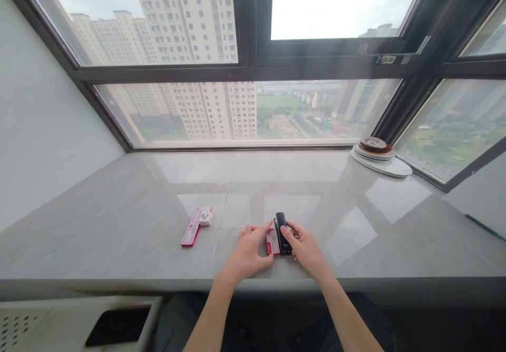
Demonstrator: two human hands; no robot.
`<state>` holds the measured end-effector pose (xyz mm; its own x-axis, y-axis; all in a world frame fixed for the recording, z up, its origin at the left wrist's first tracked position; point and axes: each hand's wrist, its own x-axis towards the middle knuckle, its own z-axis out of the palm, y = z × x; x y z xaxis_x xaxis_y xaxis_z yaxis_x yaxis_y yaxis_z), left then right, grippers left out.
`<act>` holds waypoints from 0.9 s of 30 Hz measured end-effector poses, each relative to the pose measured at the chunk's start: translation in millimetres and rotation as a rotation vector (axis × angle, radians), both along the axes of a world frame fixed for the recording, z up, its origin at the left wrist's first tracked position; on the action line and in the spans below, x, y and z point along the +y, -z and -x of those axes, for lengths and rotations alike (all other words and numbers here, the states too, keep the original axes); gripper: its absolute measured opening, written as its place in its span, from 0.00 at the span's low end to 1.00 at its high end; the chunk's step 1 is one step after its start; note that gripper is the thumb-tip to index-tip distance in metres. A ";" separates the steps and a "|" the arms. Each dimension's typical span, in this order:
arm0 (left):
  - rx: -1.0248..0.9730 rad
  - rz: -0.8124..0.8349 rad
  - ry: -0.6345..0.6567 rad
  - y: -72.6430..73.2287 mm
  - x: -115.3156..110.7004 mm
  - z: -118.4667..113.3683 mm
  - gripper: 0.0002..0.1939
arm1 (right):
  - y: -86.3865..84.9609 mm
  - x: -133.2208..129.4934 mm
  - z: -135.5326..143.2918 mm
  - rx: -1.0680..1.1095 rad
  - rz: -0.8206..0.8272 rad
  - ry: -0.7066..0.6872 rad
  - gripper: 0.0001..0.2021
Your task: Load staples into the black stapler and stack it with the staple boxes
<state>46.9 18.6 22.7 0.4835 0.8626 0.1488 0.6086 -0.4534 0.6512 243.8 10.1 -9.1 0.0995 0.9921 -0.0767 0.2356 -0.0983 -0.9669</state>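
My right hand [304,246] grips a black stapler [283,236], its thumb on top and fingers along the right side. Close against the stapler's left side is a flat pink-and-white box [272,242]. My left hand [250,249] spans this box with thumb at the near end and index finger at the far end. Farther left lie more small boxes: a pink-and-white one [190,234] near me, and a white one [206,216] with a dark picture, set against or on another pink one [196,215]; I cannot tell which.
The grey tiled sill [130,220] runs under a dark-framed window. A stack of plates or lids [373,152] stands in the far right corner. Below the front edge at left is a white plastic unit [47,320] with a dark opening.
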 end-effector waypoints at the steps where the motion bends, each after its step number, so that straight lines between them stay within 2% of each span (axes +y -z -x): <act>1: -0.021 0.001 -0.009 -0.1 -0.7 3.7 0.44 | -0.5 -1.1 0.6 -0.017 -0.009 0.023 0.34; 3: -0.060 -0.058 -0.114 0.3 -0.7 19.6 0.35 | -0.4 -3.0 1.0 -0.037 -0.032 0.068 0.36; 4: -0.063 -0.115 -0.239 1.2 0.1 31.9 0.28 | 0.1 -3.8 1.0 -0.034 -0.038 0.089 0.36; 6: -0.007 -0.231 -0.622 4.9 2.8 63.7 0.18 | 1.4 -5.1 0.8 -0.003 -0.028 0.119 0.37; 8: 0.131 -0.268 -1.012 11.1 5.1 98.2 0.20 | 2.4 -5.9 0.7 0.041 -0.011 0.126 0.36; 9: 0.202 -0.249 -1.111 14.6 5.4 113.1 0.23 | 2.7 -6.2 0.6 0.057 -0.008 0.122 0.36; 10: 0.265 -0.225 -1.148 18.0 4.9 124.7 0.25 | 2.9 -6.4 0.6 0.063 -0.009 0.116 0.35; 11: 0.320 -0.204 -1.132 21.1 3.3 132.0 0.27 | 3.0 -6.5 0.6 0.061 -0.010 0.110 0.35; 13: 0.392 -0.187 -1.001 25.4 -2.6 133.4 0.26 | 2.9 -6.6 0.7 0.039 -0.010 0.107 0.34; 17: 0.387 -0.167 -0.660 24.3 -18.9 106.2 0.26 | 1.2 -6.6 0.6 -0.020 -0.010 0.088 0.34; 20: 0.265 -0.100 -0.399 15.5 -23.9 90.3 0.31 | -0.3 -6.5 -0.4 -0.060 -0.014 0.045 0.32; 22: 0.170 -0.024 -0.269 6.9 -20.4 84.3 0.30 | -0.5 -6.3 -1.4 -0.066 0.000 0.019 0.32; 24: 0.090 0.028 -0.194 -2.3 -12.3 76.0 0.28 | 0.1 -5.9 -2.2 -0.063 0.011 -0.003 0.31; 27: 0.014 0.000 -0.129 -12.8 2.5 53.1 0.29 | 1.7 -5.3 -2.8 -0.065 0.011 -0.016 0.32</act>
<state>-6.2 21.1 35.5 0.3702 0.9179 0.1428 0.6710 -0.3705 0.6422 246.7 4.9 -10.7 0.0888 0.9927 -0.0817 0.2997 -0.1048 -0.9483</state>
